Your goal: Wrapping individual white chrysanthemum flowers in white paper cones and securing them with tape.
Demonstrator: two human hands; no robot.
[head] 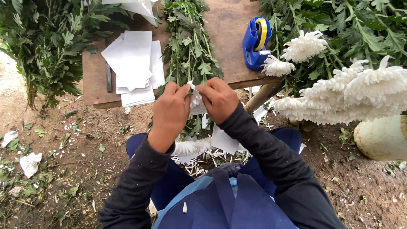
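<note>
Pinching a white paper wrap, both hands close round a flower stem whose length points away toward the table.

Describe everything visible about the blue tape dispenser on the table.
The blue tape dispenser looks like moulded plastic, with a rounded body holding a roll edged in yellow. A short pale strip of tape sticks out at its lower right. It sits near the edge of the brown wooden table, beside white flower heads. Neither hand touches it.

Matt white paper sheets; rough wooden table (glossy plastic dispenser).
</note>
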